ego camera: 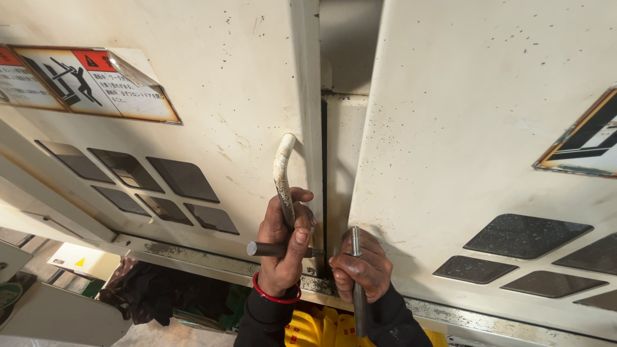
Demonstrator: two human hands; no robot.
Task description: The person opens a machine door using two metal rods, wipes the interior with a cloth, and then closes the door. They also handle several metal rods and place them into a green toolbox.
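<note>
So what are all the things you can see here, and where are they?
Door panels: two, cream, left and right, dark gap between.
Door handle: one, worn cream, left panel's edge.
Dark diamond windows: several, low on both panels.
Warning stickers: two, red and white at upper left, black-edged at right edge.
Metal rod: one, grey, lying across.
Metal bar: one, grey, upright.
Red bangle: one, left wrist.
Left hand: grips the handle and rod.
Right hand: grips the bar.
</note>
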